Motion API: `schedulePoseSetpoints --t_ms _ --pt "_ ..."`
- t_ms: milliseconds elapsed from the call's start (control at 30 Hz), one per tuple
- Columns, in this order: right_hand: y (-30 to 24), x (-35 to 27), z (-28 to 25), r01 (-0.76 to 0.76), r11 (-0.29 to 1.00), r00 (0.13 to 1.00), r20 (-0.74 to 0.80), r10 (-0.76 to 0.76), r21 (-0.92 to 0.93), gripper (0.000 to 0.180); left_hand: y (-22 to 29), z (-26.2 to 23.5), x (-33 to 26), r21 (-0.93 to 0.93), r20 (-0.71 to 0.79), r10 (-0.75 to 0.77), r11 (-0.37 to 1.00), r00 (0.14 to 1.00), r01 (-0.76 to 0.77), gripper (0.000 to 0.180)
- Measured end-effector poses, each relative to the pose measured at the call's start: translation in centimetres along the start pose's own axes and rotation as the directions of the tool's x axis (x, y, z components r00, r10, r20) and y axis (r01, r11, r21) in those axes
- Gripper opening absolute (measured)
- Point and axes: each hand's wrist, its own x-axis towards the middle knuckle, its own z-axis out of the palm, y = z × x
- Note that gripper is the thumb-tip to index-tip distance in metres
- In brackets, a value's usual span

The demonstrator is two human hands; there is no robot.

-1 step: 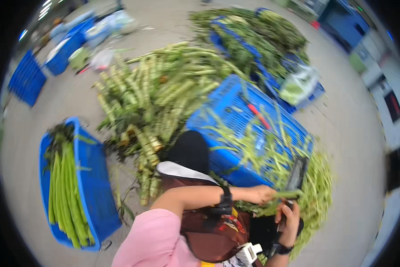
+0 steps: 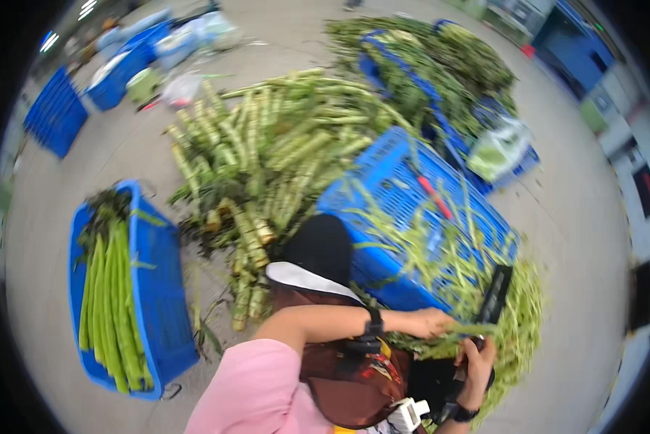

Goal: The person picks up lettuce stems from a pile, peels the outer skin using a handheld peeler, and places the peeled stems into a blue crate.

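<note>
My left hand [image 2: 431,322] is closed around one end of a green celtuce stem [image 2: 470,329], held nearly level over the peelings. My right hand [image 2: 477,353] grips the handle of a broad, dark-bladed knife [image 2: 495,295]. Its blade points up and away, crossing close by the stem's far end; whether the edge touches the stem I cannot tell. Beneath and beyond both hands lie pale green peelings [image 2: 524,311], some draped over an overturned-looking blue plastic crate [image 2: 376,163]. A peeler-like tool with a red handle [image 2: 435,197] rests on that crate.
Peeled stems [image 2: 111,311] stand in a blue basket [image 2: 162,289] at left. Ahead is a heap of unpeeled stems [image 2: 289,137]. Leafy greens [image 2: 448,72] and a plastic bag [image 2: 499,145] lie beyond the crate. Stacked blue crates [image 2: 56,112] stand far left.
The view has shifted, so most things sit slightly farther right. The knife blade has tilted a little and looks darker. Both hands keep their holds.
</note>
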Motion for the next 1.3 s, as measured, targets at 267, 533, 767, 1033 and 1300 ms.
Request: schedulePoseSetpoints --t_ms 267,533,767,1033,1300 --pt "2.6 7.8 -11.6 -0.210 0.274 0.737 -0.336 -0.586 -0.938 0.040 1.5 -3.2 -2.0 0.218 -0.001 -0.068 0.974 0.998 0.066 0.040" --pt "1.3 5.3 -9.1 -0.133 -0.077 0.951 -0.106 -0.290 -0.988 0.047 4.0 -22.2 -9.7 0.440 -0.568 0.214 0.895 0.795 0.074 0.071" --pt "4.6 6.2 -2.0 -0.201 -0.210 0.940 -0.128 -0.316 -0.957 0.057 -6.2 -43.2 -23.4 -0.091 -0.988 -0.153 0.625 0.007 0.775 0.078" --pt "3.9 6.7 -0.9 -0.265 0.031 0.963 -0.266 -0.040 -0.964 0.067 -19.4 -46.7 -31.5 -0.203 -0.945 -0.213 -0.208 -0.247 0.957 0.076" --pt "5.8 7.7 -1.3 -0.267 0.165 0.961 -0.275 -0.030 -0.950 0.046 -22.8 -47.9 -33.9 -0.160 -0.987 -0.018 -0.050 -0.161 0.986 0.062"
